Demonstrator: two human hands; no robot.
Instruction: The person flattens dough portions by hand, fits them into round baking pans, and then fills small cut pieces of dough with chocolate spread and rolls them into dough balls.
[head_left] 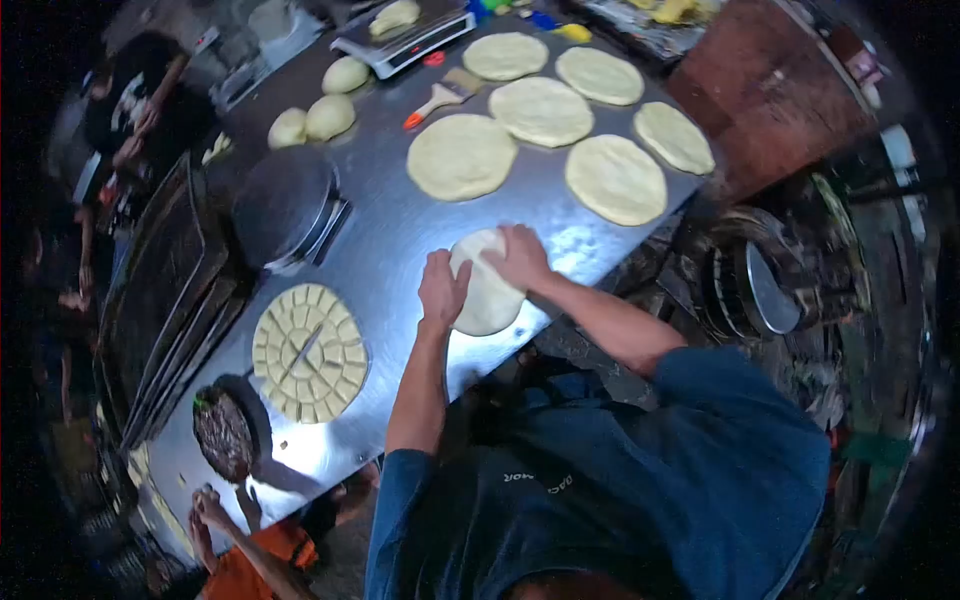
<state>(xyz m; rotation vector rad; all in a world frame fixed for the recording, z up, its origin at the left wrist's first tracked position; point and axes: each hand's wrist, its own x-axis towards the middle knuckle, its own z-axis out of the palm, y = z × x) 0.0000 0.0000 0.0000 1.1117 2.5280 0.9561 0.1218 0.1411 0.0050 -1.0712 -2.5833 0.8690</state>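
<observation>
Near the close edge of the table [375,215], an oval sheet of dough [487,297] lies under both hands: the left hand [443,288] rests at its left rim, the right hand [518,258] on its upper right, fingers loose, neither gripping anything. It looks partly flattened. To the left, one round [325,362] is already cut into pieces. Farther out, six flat rounds [541,111] seem fully pressed; three dough balls [330,118] appear left to flatten.
</observation>
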